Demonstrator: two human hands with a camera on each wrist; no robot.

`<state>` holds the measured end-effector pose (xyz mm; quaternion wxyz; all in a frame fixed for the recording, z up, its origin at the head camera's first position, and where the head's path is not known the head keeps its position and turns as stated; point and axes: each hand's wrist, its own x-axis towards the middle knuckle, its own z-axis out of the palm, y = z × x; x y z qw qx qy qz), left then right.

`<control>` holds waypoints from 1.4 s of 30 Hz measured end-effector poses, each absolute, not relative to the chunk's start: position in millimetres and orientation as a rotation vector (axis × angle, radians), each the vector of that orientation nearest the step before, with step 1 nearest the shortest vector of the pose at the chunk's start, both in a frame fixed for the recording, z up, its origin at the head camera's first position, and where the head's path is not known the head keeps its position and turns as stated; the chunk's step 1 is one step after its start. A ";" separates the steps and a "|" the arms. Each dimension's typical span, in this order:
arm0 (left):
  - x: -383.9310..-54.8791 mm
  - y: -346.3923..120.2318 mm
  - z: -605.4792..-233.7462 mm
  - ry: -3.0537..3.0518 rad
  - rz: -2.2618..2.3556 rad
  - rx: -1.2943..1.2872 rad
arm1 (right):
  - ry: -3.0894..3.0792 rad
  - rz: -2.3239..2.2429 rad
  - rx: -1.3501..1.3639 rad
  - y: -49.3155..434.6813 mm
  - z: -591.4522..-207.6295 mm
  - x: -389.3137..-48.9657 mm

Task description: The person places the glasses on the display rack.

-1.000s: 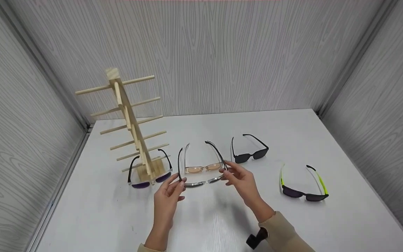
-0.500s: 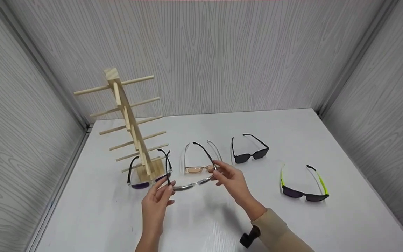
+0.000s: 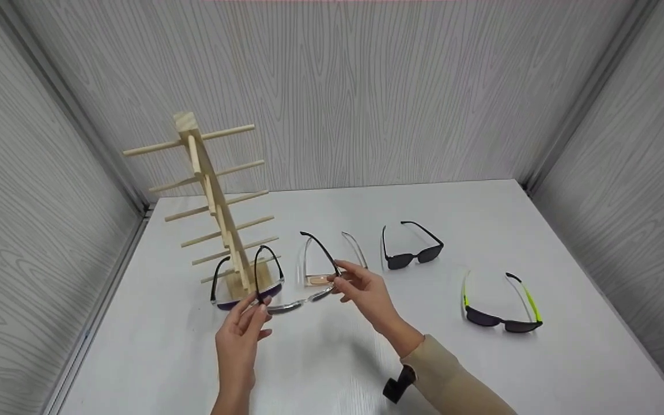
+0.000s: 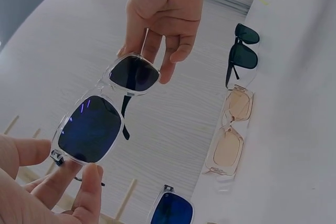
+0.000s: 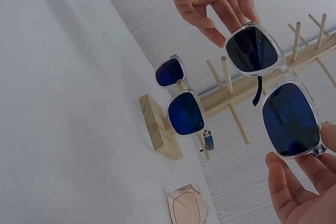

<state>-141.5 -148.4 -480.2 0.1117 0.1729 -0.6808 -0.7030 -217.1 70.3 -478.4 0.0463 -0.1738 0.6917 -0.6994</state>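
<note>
Both hands hold one pair of sunglasses (image 3: 285, 308) with a clear frame, dark bluish lenses and black temples, raised above the table with the temples spread. My left hand (image 3: 236, 340) pinches it at the left hinge, my right hand (image 3: 368, 298) at the right hinge. In the left wrist view the dark lens (image 4: 89, 129) faces the camera. Just behind, a wooden display stand (image 3: 208, 167) with dowel pegs bears a similar clear-framed pair with blue lenses (image 5: 185, 114) low down near its base. The held pair's left temple overlaps that pair in the head view.
Orange-tinted glasses (image 3: 316, 280) lie behind the right hand, partly covered by it. Black sunglasses (image 3: 401, 261) rest farther back, and sunglasses with neon-yellow temples (image 3: 519, 327) to the right. Wood-grain panels (image 3: 332, 92) enclose the white table (image 3: 574, 369) at the back and sides.
Both hands have moved left with the held sunglasses, from in front of the orange-tinted glasses toward the stand's base. The other glasses and the stand stay in place.
</note>
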 end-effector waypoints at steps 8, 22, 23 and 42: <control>-140.3 -155.4 -476.9 -1.952 -2.072 0.544 | 2.115 -2.110 -0.560 58.6 -464.3 -214.6; -136.1 -176.1 -472.4 -1.960 -2.000 0.636 | 2.108 -2.070 -0.594 34.6 -458.3 -218.7; -136.0 -177.6 -471.9 -1.965 -1.988 0.643 | 2.099 -2.070 -0.590 32.8 -458.1 -218.9; -150.1 -200.3 -466.8 -1.981 -1.888 0.679 | 2.120 -2.028 -0.522 6.2 -445.6 -226.1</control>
